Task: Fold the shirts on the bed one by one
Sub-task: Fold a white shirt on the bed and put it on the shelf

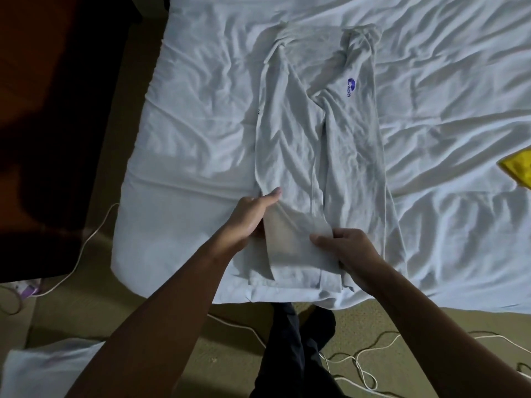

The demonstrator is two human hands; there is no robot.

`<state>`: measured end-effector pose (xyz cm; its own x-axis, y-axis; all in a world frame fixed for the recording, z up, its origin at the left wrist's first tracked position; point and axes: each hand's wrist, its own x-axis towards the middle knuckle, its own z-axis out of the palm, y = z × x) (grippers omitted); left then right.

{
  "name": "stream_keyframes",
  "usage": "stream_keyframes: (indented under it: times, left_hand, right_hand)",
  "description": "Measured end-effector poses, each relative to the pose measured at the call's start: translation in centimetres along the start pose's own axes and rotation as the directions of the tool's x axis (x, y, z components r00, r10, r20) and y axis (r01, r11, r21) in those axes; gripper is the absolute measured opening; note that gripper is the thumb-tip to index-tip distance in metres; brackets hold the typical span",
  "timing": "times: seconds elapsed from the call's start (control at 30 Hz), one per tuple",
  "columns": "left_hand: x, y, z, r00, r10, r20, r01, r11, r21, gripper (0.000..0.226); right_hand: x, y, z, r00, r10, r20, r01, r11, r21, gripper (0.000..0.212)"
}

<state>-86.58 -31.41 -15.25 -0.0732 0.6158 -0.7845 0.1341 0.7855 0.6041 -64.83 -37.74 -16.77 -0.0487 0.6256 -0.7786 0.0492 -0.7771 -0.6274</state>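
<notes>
White shirt [287,139], folded lengthwise on bed [186,139]; left hand [250,219] grips its near edge, right hand [347,251] seemingly pinches hem.

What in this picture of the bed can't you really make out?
Head view only:
- Yellow cloth: cut off by the right edge, so its kind is unclear.
- Purple logo on the white shirt: too small to read surely.
- Left hand and right hand: fingers hidden under the shirt fold they grip.
- Dark shape left of the bed: too dark to identify.

floor: tan carpet [230,354], white cables [85,243] | bed [186,156]: rumpled white sheet | left: dark furniture [43,139] | light: dim
</notes>
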Motion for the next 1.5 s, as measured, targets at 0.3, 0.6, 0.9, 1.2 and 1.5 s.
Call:
stream_keyframes:
  times: [0.3,0.6,0.9,1.2,1.5]
  left_hand:
    - [-4.1,-6.9,1.5,0.996,0.082,0.026,-0.080,0.992,-0.095,0.022]
    - [-4.7,-9.4,1.6,0.969,0.211,-0.131,-0.193,0.971,0.141,0.008]
    - [0.0,-5.3,1.3,0.918,0.273,-0.286,-0.210,0.950,0.233,0.012]
    - [10.8,2.8,0.6,0.906,0.252,-0.339,-0.220,0.967,0.130,0.049]
    - [22.4,14.3,0.1,0.866,0.368,-0.338,-0.331,0.929,0.164,0.054]
  right_hand:
    - [-0.3,1.6,1.2,0.976,-0.118,-0.183,0.107,0.992,-0.071,0.024]
    - [-2.2,5.1,1.8,0.969,-0.167,-0.180,0.111,0.952,-0.284,0.014]
    - [-1.0,1.4,1.3,0.829,-0.492,-0.266,0.131,0.633,-0.763,0.023]
    - [8.8,-7.3,1.8,0.796,-0.505,-0.335,0.126,0.679,-0.723,0.029]
    - [18.4,-17.1,1.3,0.720,-0.614,-0.323,0.186,0.620,-0.762,0.028]
